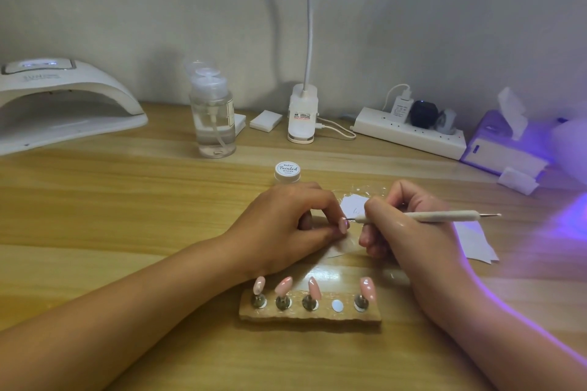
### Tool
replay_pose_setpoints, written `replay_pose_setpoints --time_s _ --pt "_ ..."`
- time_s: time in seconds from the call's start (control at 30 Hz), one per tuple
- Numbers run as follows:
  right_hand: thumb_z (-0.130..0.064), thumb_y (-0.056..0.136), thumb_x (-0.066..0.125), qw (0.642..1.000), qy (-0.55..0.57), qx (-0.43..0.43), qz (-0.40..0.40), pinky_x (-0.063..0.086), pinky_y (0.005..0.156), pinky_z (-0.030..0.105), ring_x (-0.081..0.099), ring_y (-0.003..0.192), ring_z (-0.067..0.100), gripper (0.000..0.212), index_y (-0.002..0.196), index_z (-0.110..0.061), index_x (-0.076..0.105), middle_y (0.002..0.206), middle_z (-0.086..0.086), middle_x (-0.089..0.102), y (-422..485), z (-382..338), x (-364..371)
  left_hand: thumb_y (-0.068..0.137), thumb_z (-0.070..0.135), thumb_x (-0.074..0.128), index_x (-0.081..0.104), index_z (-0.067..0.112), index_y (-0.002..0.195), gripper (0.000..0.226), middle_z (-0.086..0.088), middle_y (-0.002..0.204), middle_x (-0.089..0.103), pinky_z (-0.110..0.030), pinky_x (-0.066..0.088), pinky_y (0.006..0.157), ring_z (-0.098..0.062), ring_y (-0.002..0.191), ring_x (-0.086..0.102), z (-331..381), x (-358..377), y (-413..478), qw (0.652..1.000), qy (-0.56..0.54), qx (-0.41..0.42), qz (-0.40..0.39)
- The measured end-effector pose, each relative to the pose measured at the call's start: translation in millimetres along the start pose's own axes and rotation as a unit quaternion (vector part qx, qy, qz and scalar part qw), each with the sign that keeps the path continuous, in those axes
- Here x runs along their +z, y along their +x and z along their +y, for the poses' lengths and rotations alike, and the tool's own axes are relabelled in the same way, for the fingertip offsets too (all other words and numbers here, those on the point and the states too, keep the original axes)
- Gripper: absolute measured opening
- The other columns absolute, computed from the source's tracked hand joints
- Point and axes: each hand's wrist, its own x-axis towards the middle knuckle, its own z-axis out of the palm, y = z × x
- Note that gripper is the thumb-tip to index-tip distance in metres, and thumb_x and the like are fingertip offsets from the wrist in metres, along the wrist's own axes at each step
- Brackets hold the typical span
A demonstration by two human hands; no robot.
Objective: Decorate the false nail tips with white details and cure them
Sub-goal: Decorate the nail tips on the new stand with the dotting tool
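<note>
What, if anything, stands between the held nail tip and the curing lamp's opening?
Nothing visible: bare table lies between the nail tip in the left hand and the curing lamp. The pump bottle stands farther back, off that line.

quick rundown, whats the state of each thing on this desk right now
left hand, pinches a nail tip
nail tip, held off the stand
right hand, grips the dotting pen
dotting pen, fine end at the nail tip
nail stand, four tips mounted, one slot empty
gel pot, lid on
curing lamp, display lit
pump bottle, part full, clear liquid
</note>
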Motion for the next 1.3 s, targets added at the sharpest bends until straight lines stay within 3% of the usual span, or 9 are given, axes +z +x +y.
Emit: replay_pose_setpoints --time_s 0.23,0.33,0.43,0.6,0.7,0.8,0.93,1.1,1.3 --pt "-0.002 0.078 0.06 1.0 0.016 0.0 0.003 0.042 0.04 0.02 0.049 0.04 0.013 0.028 0.058 -0.014 0.044 0.051 0.016 0.061 -1 -2 0 0.084 0.024 0.077 0.071 0.031 0.082 0.01 0.023 0.076 0.056 -0.02 0.038 0.061 -0.01 0.062 0.052 1 0 0 1.0 0.001 -0.001 0.001" --pt "-0.003 0.078 0.061 1.0 0.006 -0.005 0.002 0.043 0.041 0.02 0.05 0.04 0.013 0.031 0.056 -0.017 0.045 0.051 0.016 0.062 -1 0 0 0.084 0.023 0.076 0.071 0.03 0.083 0.008 0.029 0.078 0.055 -0.019 0.036 0.061 -0.01 0.063 0.052 1 0 1 1.0 0.0 -0.004 -0.002" --pt "-0.003 0.084 0.061 0.999 0.031 -0.017 0.011 0.042 0.04 0.019 0.049 0.039 0.012 0.036 0.054 -0.021 0.048 0.05 0.013 0.06 -1 1 -1 0.084 0.024 0.076 0.071 0.031 0.083 0.009 0.023 0.076 0.056 -0.022 0.038 0.062 -0.012 0.063 0.052 1 0 0 1.0 -0.001 -0.004 -0.001" --pt "-0.035 0.089 0.068 0.991 0.072 -0.086 0.071 0.031 0.035 0.016 0.038 0.036 0.008 0.029 0.075 -0.019 0.049 0.045 0.001 0.049 -3 -1 -4 0.085 0.025 0.074 0.07 0.035 0.084 0.011 0.011 0.083 0.063 -0.023 0.041 0.064 -0.012 0.066 0.053 1 -1 -1 1.0 -0.001 -0.008 -0.004" --pt "-0.042 0.083 0.072 0.99 0.034 -0.114 0.08 0.032 0.037 0.015 0.039 0.037 0.007 0.032 0.076 -0.016 0.054 0.047 0.0 0.049 -1 -4 -7 0.085 0.023 0.074 0.07 0.034 0.085 0.012 0.013 0.08 0.06 -0.022 0.04 0.064 -0.012 0.066 0.052 2 0 -1 1.0 0.001 -0.011 -0.004" --pt "-0.043 0.087 0.07 0.992 -0.056 -0.09 0.069 0.037 0.041 0.015 0.048 0.042 0.007 0.03 0.078 -0.016 0.06 0.054 0.0 0.061 4 -1 -13 0.086 0.024 0.073 0.069 0.035 0.084 0.012 0.009 0.082 0.062 -0.024 0.042 0.064 -0.012 0.066 0.052 2 -1 -1 1.0 0.002 -0.013 -0.004" --pt "-0.029 0.089 0.063 0.988 -0.138 -0.032 0.055 0.034 0.036 0.014 0.051 0.04 0.006 0.012 0.089 -0.021 0.055 0.064 -0.002 0.072 10 9 -20 0.085 0.026 0.072 0.068 0.037 0.083 0.012 0.006 0.083 0.064 -0.023 0.042 0.065 -0.011 0.066 0.05 4 -1 -2 1.0 0.0 -0.013 -0.004" --pt "-0.028 0.084 0.068 0.983 -0.172 -0.033 0.046 0.039 0.045 0.018 0.054 0.042 0.003 0.024 0.076 -0.015 0.05 0.062 -0.001 0.072 11 12 -19 0.086 0.025 0.073 0.068 0.036 0.083 0.013 0.008 0.083 0.063 -0.024 0.043 0.064 -0.011 0.065 0.05 4 -1 -2 1.0 -0.003 -0.016 -0.004" --pt "-0.025 0.079 0.065 0.979 -0.197 -0.021 0.042 0.04 0.059 0.029 0.057 0.046 0.005 0.019 0.07 -0.018 0.049 0.057 0.0 0.07 15 16 -18 0.086 0.027 0.073 0.067 0.039 0.082 0.015 0.013 0.082 0.06 -0.026 0.046 0.065 -0.011 0.064 0.051 3 -1 -1 1.0 -0.01 -0.025 -0.007"
